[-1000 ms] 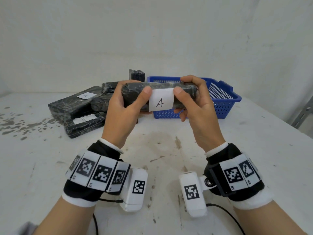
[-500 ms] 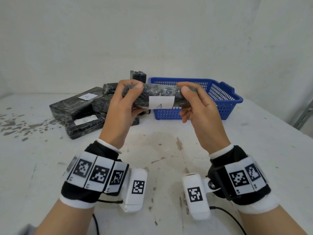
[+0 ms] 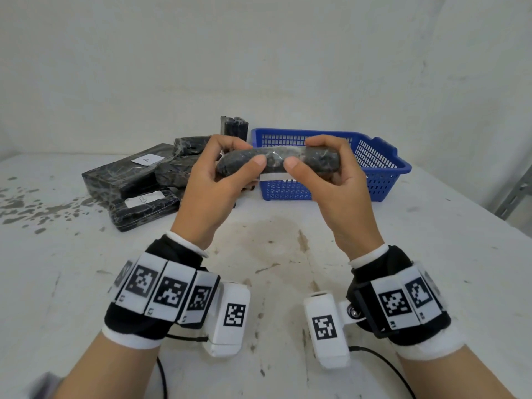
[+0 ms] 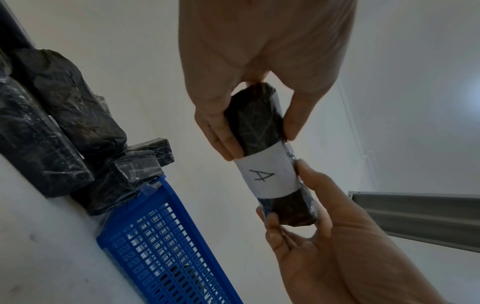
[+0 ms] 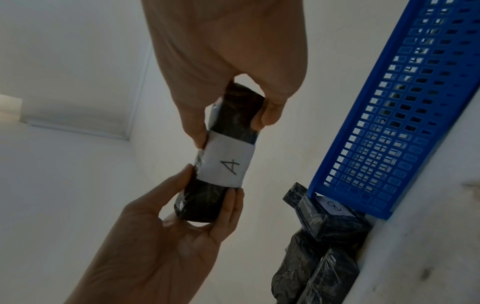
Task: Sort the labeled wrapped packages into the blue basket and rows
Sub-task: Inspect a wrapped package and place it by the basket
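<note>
Both hands hold one black wrapped package (image 3: 273, 162) level above the table, in front of the blue basket (image 3: 374, 187). My left hand (image 3: 244, 152) pinches its left end and my right hand (image 3: 304, 152) its right end, thumbs toward me. Its white label (image 3: 273, 177) shows only as an edge underneath. The left wrist view shows the label (image 4: 267, 176) reading "A", as does the label (image 5: 228, 162) in the right wrist view. I cannot see into the basket.
A pile of black wrapped packages lies at the left rear: a large one labelled A (image 3: 126, 171), a lower labelled one (image 3: 144, 208) and others behind. One package (image 3: 234, 129) stands upright by the basket's left rear corner. The table (image 3: 273, 254) is white and stained.
The package has been rolled in both hands, so its "A" label went from facing me to the underside. The hands stayed in about the same place.
</note>
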Available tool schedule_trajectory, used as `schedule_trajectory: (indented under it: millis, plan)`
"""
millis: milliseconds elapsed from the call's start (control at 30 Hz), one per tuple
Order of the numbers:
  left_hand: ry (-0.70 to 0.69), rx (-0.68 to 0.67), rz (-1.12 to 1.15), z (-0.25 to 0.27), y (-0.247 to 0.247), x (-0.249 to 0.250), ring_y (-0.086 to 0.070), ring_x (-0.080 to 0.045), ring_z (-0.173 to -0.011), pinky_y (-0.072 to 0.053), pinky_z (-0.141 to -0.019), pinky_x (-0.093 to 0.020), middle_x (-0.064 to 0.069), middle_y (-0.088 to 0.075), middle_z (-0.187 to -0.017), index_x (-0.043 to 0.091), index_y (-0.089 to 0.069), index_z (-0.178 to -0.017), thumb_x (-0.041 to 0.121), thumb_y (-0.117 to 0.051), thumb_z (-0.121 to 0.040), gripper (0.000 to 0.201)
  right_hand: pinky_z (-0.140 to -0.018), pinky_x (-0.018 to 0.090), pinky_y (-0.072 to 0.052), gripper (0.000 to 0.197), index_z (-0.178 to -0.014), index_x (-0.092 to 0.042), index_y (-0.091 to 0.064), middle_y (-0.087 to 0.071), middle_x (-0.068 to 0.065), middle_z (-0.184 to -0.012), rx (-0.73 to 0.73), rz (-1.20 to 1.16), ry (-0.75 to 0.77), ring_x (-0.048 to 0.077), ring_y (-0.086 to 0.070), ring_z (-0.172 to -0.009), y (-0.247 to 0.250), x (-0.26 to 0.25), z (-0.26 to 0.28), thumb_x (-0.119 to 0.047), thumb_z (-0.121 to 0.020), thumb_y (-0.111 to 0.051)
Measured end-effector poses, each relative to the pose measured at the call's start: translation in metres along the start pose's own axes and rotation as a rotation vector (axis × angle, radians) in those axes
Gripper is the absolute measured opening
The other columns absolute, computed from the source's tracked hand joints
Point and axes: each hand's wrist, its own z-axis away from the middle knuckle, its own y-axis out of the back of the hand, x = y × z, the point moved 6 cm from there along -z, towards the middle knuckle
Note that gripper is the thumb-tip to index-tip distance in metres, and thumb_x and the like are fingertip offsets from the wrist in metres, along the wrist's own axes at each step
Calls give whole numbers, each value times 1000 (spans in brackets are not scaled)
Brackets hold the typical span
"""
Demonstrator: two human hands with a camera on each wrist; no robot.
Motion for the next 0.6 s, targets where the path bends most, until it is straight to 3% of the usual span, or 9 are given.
schedule_trajectory:
  millis: [100, 200, 333, 500, 567, 600]
  plan:
    - [-40, -22, -49, 2, -2, 5, -65, -16, -92, -53, -81, -30, 4, -68, -100, 21, -56, -105, 14, -72, -86, 26, -91, 35, -58, 42, -118, -25, -61, -67, -2, -116, 15, 39, -13, 13, -68, -104, 3, 3, -1, -26, -82, -82]
    - [-13, -17, 15, 2, -1, 6, -69, -15, -95, -55, -81, -26, -2, -66, -112, 24, -41, -129, 8, -69, -85, 54, -98, 39, -55, 63, -132, -33, -55, -60, 1, -131, 32, 36, -43, 14, -65, -115, 6, 5, -1, -35, -77, -85]
    - [62, -25, 79, 3, -3, 2, -70, -21, -100, -58, -82, -31, -5, -60, -125, 18, -31, -145, 25, -70, -74, 81, -102, 34, -53, 78, -144, -29, -46, -52, -5, -138, 23, 74, -49, 11, -58, -124, 4, 5, 1, -34, -77, -85]
    - [14, -35, 4, 4, -3, 4, -62, -19, -116, -52, -95, -35, -5, -57, -131, 24, -37, -138, 26, -75, -81, 68, -105, 36, -51, 92, -154, -28, -33, -54, -7, -142, 10, 46, -87, 8, -57, -126, 5, 5, 1, -40, -77, -82]
    - [61, -45, 101, 4, -4, 4, -62, -22, -117, -54, -91, -33, -5, -56, -130, 21, -38, -137, 26, -71, -83, 64, -97, 30, -54, 88, -153, -28, -33, -59, -3, -135, -22, 28, -86, 7, -64, -112, 5, 2, 0, -39, -78, -78]
    - [71, -52, 143, 3, -4, 4, -62, -25, -117, -55, -88, -31, -7, -55, -131, 20, -38, -136, 25, -67, -83, 61, -88, 27, -56, 82, -153, -28, -34, -62, -1, -128, -38, 14, -83, 9, -66, -99, 5, 0, 0, -36, -82, -75]
